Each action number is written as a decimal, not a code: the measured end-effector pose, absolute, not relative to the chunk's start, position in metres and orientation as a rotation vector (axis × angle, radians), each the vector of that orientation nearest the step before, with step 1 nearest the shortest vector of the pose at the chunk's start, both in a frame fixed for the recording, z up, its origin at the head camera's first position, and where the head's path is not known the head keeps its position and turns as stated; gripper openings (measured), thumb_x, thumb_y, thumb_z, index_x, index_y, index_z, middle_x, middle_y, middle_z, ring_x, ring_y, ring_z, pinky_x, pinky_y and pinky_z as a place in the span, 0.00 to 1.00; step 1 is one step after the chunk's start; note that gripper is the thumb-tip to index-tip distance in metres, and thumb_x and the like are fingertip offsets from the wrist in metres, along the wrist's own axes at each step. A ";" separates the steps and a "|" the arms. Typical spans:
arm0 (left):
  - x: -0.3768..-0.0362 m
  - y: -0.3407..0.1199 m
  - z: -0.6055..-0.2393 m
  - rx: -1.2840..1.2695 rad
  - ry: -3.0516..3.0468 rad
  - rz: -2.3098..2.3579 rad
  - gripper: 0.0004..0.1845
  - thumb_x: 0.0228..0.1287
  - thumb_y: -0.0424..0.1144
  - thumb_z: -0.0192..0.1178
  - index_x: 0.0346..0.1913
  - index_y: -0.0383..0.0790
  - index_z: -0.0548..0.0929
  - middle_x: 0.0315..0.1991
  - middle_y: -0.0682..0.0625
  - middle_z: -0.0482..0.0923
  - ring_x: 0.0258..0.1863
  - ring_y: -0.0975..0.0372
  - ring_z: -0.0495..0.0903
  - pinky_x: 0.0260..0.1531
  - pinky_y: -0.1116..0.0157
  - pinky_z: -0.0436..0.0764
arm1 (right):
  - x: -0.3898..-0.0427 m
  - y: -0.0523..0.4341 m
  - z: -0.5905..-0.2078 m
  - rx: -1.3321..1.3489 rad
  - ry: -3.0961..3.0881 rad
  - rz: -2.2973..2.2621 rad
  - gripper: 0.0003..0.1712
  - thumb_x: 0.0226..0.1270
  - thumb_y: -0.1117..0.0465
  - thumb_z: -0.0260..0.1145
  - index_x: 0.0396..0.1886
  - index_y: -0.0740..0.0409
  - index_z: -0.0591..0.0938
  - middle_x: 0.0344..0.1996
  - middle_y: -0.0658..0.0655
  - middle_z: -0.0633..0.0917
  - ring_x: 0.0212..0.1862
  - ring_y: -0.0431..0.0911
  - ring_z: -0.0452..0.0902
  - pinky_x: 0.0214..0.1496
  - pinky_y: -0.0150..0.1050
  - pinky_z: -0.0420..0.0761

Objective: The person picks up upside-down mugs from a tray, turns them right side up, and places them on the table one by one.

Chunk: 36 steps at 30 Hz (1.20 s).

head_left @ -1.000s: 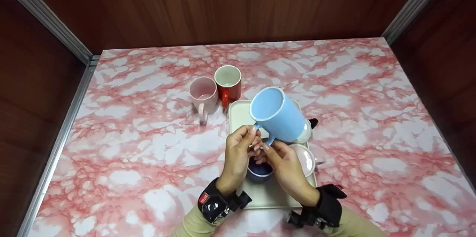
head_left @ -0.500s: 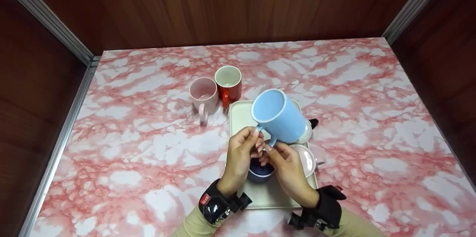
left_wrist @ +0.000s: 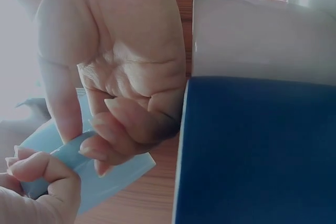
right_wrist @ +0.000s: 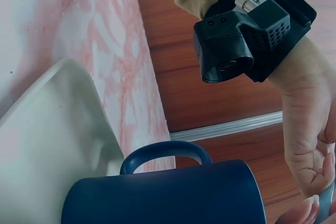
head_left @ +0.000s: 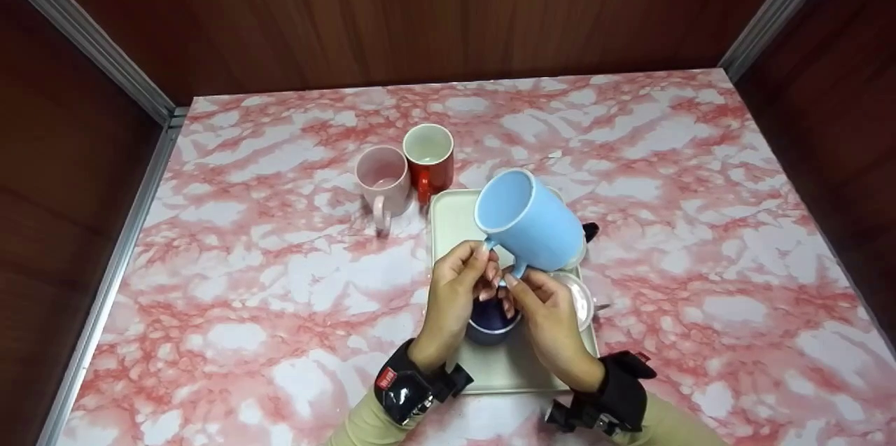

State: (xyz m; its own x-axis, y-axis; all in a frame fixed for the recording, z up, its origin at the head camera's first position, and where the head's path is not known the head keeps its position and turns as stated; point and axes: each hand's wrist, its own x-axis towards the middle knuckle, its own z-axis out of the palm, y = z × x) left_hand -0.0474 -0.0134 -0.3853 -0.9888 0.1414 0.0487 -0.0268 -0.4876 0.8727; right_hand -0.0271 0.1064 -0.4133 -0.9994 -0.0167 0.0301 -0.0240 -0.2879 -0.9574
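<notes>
A light blue mug (head_left: 535, 225) is held tilted above the pale tray (head_left: 514, 369) in the head view, its mouth toward the upper left. My left hand (head_left: 451, 292) pinches the upper part of its handle. Thumb and fingers of my right hand (head_left: 553, 320) grip the handle's lower end. Below both hands stands a dark blue mug (head_left: 488, 335) on the tray, partly hidden by them. The left wrist view shows the light blue mug (left_wrist: 113, 179) behind the fingers. Large in the right wrist view is the dark blue mug (right_wrist: 168, 195).
Left of the tray's far end, a pink mug (head_left: 385, 187) and a red mug (head_left: 434, 169) stand side by side on the marbled table (head_left: 280, 278). A white cup (head_left: 579, 299) is on the tray's right side, partly covered. Near it juts a black piece (head_left: 591, 230).
Both hands have shifted slightly right and toward the person with the light blue mug. Their hold on its handle looks the same. The other mugs have stayed in place.
</notes>
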 end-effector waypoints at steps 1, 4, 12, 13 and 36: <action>-0.047 -0.013 -0.385 0.171 1.543 2.620 0.11 0.69 0.28 0.42 0.29 0.29 0.71 0.19 0.51 0.66 0.17 0.67 0.65 0.15 0.75 0.62 | -0.027 0.107 -0.413 0.060 -1.868 2.518 0.05 0.63 0.73 0.54 0.33 0.68 0.77 0.23 0.53 0.76 0.25 0.39 0.70 0.27 0.30 0.72; -0.047 -0.013 -0.386 0.164 1.584 2.604 0.11 0.69 0.28 0.42 0.29 0.26 0.71 0.19 0.51 0.68 0.16 0.66 0.66 0.16 0.74 0.64 | -0.026 0.108 -0.413 0.079 -1.856 2.519 0.06 0.63 0.73 0.53 0.33 0.68 0.77 0.24 0.53 0.77 0.26 0.39 0.71 0.27 0.30 0.73; -0.048 -0.014 -0.388 0.164 1.749 2.512 0.12 0.68 0.30 0.45 0.34 0.20 0.72 0.20 0.51 0.74 0.20 0.65 0.72 0.21 0.73 0.69 | -0.027 0.113 -0.412 0.104 -1.826 2.487 0.06 0.63 0.75 0.53 0.34 0.75 0.76 0.23 0.53 0.78 0.24 0.40 0.73 0.27 0.31 0.76; -0.048 -0.014 -0.389 0.168 1.771 2.500 0.12 0.68 0.30 0.46 0.34 0.20 0.73 0.20 0.51 0.75 0.21 0.65 0.73 0.22 0.73 0.70 | -0.027 0.114 -0.412 0.108 -1.830 2.473 0.06 0.63 0.75 0.53 0.34 0.77 0.75 0.23 0.53 0.78 0.25 0.40 0.73 0.28 0.31 0.76; -0.049 -0.013 -0.402 0.238 2.085 2.257 0.15 0.69 0.33 0.46 0.39 0.21 0.78 0.30 0.38 0.80 0.30 0.61 0.77 0.33 0.65 0.77 | -0.026 0.127 -0.400 0.131 -1.843 2.317 0.10 0.61 0.76 0.56 0.37 0.84 0.71 0.26 0.58 0.82 0.21 0.43 0.77 0.14 0.30 0.69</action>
State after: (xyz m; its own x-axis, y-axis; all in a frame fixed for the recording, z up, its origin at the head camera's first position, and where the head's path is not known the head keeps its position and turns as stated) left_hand -0.0489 -0.0131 -0.4022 -0.9863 0.1485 0.0725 0.0605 -0.0838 0.9946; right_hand -0.0256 0.1273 -0.3998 -0.9804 0.0838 0.1784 -0.1927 -0.2168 -0.9570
